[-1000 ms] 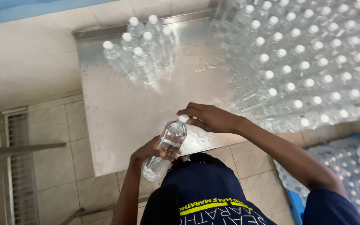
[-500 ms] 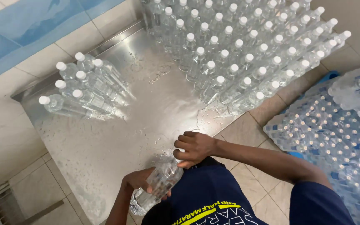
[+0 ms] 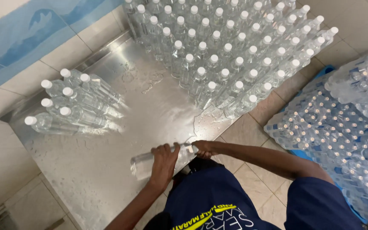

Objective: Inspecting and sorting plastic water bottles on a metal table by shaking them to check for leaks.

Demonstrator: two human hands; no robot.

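I've laid the clear bottle (image 3: 143, 164) sideways, lower centre; left hand (image 3: 165, 159) clasps it, right hand (image 3: 202, 149) pinches its cap.

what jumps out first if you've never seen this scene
The big block of clear white-capped bottles standing packed at the far right of the wet steel table. Then the smaller cluster of bottles at its left. At the near edge, the left hand and right hand hold one bottle tipped sideways.

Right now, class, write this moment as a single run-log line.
left hand: grips clear bottle | right hand: at its cap end | bottle: lying sideways over wet steel table | capped bottles: upright behind
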